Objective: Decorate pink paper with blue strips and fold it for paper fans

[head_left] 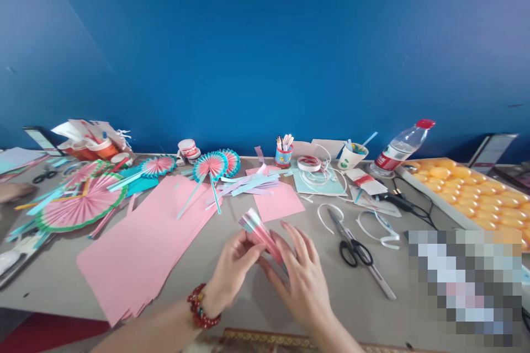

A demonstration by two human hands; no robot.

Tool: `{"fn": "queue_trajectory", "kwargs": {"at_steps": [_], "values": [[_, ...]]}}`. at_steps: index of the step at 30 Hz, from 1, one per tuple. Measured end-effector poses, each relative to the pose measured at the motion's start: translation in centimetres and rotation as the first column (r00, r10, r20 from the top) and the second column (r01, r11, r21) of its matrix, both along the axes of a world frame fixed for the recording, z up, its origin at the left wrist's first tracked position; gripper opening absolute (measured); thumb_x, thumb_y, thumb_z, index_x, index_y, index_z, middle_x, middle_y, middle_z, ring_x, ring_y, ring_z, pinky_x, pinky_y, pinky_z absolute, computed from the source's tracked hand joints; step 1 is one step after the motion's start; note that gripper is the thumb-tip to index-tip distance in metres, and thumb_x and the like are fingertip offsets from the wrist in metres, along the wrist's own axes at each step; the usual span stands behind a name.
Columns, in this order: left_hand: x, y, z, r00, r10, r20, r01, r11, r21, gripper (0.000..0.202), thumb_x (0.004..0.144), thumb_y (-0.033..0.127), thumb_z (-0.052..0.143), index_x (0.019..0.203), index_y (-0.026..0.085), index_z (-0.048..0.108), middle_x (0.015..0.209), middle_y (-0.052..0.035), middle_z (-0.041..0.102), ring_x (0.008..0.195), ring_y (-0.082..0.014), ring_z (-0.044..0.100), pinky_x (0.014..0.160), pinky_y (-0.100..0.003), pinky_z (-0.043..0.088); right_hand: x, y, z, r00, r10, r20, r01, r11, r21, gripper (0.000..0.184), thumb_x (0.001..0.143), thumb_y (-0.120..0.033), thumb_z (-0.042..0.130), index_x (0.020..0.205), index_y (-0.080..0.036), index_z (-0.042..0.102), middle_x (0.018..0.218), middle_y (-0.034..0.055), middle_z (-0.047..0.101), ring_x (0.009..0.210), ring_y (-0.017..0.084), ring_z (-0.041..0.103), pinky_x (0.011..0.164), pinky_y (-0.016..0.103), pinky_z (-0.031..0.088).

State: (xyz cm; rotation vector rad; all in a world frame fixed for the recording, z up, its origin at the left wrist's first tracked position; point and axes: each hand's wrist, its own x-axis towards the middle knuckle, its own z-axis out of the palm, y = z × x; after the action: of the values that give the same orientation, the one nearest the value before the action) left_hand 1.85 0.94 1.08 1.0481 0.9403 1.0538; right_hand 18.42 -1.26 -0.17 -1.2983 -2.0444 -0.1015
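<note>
Between my two hands is a narrow bundle of folded paper [260, 230], pink with a pale, greenish-striped end pointing away from me. My left hand [232, 266], with a red bead bracelet on its wrist, pinches the bundle's left side between thumb and fingers. On the other side my right hand [301, 265] grips it with thumb and index finger, the other fingers stretched forward. The lower end of the bundle is partly hidden by my fingers. Just beyond lies a pink paper square [279, 202]. Black-handled scissors [351, 245] rest to the right of my right hand.
Large pink sheets [141, 242] lie stacked at left, near finished paper fans [83, 204]. Paper strips [250, 183], a pen cup [284, 154], white ribbon [310, 164] and a plastic bottle [403, 149] stand along the back. Another person's hand [16, 192] shows far left.
</note>
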Motion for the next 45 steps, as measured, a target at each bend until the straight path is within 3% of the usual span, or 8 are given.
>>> {"fn": "queue_trajectory", "kwargs": {"at_steps": [5, 8, 10, 13, 15, 20, 38, 45], "values": [[-0.1, -0.6, -0.1, 0.998, -0.055, -0.019, 0.055, 0.998, 0.043, 0.023, 0.086, 0.042, 0.062, 0.087, 0.019, 0.061, 0.089, -0.0042, 0.065, 0.088, -0.0193, 0.064, 0.086, -0.037, 0.056, 1.0, 0.7, -0.3, 0.991, 0.094, 0.092, -0.091, 0.995, -0.038, 0.046, 0.094, -0.022, 0.046, 0.14, -0.022, 0.046, 0.134, 0.0128, 0.058, 0.111, 0.028, 0.06, 0.091, 0.045, 0.051], [-1.3, -1.0, -0.8, 0.96, -0.1, -0.263, 0.138, 0.982, 0.128, 0.018, 0.092, 0.037, 0.054, 0.092, 0.02, 0.061, 0.09, -0.0045, 0.066, 0.083, -0.0175, 0.064, 0.08, -0.032, 0.055, 1.8, 0.8, -0.9, 0.985, 0.134, 0.108, -0.131, 0.991, -0.035, 0.045, 0.095, -0.015, 0.041, 0.139, -0.024, 0.048, 0.125, 0.0094, 0.065, 0.101, 0.024, 0.063, 0.084, 0.039, 0.053], [-2.5, -1.4, -1.1, 0.853, 0.02, -0.521, 0.172, 0.933, 0.317, 0.017, 0.095, 0.033, 0.05, 0.088, 0.021, 0.06, 0.084, -0.0042, 0.064, 0.076, -0.0169, 0.063, 0.073, -0.03, 0.054, 2.7, 0.9, -1.3, 0.98, 0.132, 0.148, -0.129, 0.991, -0.029, 0.045, 0.095, -0.014, 0.041, 0.139, -0.022, 0.049, 0.122, 0.0091, 0.067, 0.101, 0.024, 0.063, 0.082, 0.038, 0.053], [-4.1, -1.6, -1.1, 0.603, 0.395, -0.694, 0.343, 0.657, 0.672, 0.011, 0.092, 0.029, 0.056, 0.099, 0.022, 0.06, 0.096, -0.0082, 0.065, 0.09, -0.0223, 0.061, 0.083, -0.037, 0.05, 3.8, 1.1, -2.0, 0.964, 0.157, 0.213, -0.154, 0.988, -0.034, 0.043, 0.095, -0.013, 0.041, 0.136, -0.021, 0.052, 0.118, 0.009, 0.068, 0.101, 0.024, 0.062, 0.083, 0.038, 0.052], [-4.5, -1.2, -0.8, 0.417, 0.526, -0.742, 0.529, 0.523, 0.668, 0.029, 0.092, 0.027, 0.057, 0.121, 0.023, 0.056, 0.119, -0.012, 0.062, 0.109, -0.0271, 0.056, 0.094, -0.044, 0.045, 4.2, 1.1, -2.3, 0.949, 0.211, 0.235, -0.206, 0.978, -0.043, 0.039, 0.095, -0.012, 0.042, 0.131, -0.021, 0.055, 0.115, 0.0088, 0.069, 0.1, 0.023, 0.062, 0.086, 0.038, 0.052], [-4.3, 0.6, -1.1, 0.174, 0.52, -0.837, 0.772, 0.456, 0.444, 0.02, 0.093, 0.012, 0.05, 0.108, 0.02, 0.062, 0.115, -0.0076, 0.062, 0.105, -0.023, 0.055, 0.093, -0.039, 0.044, 3.9, 1.2, -2.7, 0.899, 0.357, 0.254, -0.342, 0.934, -0.103, 0.031, 0.095, -0.012, 0.042, 0.12, -0.016, 0.061, 0.108, 0.01, 0.069, 0.094, 0.022, 0.061, 0.085, 0.036, 0.05], [-5.0, -0.2, -4.1, 0.193, 0.436, -0.879, 0.818, 0.423, 0.389, 0.02, 0.096, 0.011, 0.041, 0.088, 0.016, 0.059, 0.083, -0.0049, 0.056, 0.078, -0.0198, 0.05, 0.072, -0.034, 0.042, 6.0, 0.1, -4.6, 0.907, 0.289, 0.308, -0.291, 0.956, -0.041, 0.024, 0.095, -0.012, 0.044, 0.098, -0.018, 0.067, 0.092, 0.0069, 0.07, 0.088, 0.021, 0.059, 0.081, 0.035, 0.044], [-5.3, 0.3, -4.0, 0.342, 0.228, -0.912, 0.643, 0.651, 0.404, 0.019, 0.099, 0.023, 0.045, 0.089, 0.019, 0.06, 0.086, -0.0033, 0.06, 0.082, -0.0182, 0.055, 0.072, -0.03, 0.043, 6.4, 0.4, -3.6, 0.942, 0.285, 0.178, -0.24, 0.942, -0.235, 0.022, 0.096, -0.015, 0.044, 0.095, -0.02, 0.066, 0.091, 0.0058, 0.068, 0.083, 0.02, 0.059, 0.075, 0.033, 0.045]]}}
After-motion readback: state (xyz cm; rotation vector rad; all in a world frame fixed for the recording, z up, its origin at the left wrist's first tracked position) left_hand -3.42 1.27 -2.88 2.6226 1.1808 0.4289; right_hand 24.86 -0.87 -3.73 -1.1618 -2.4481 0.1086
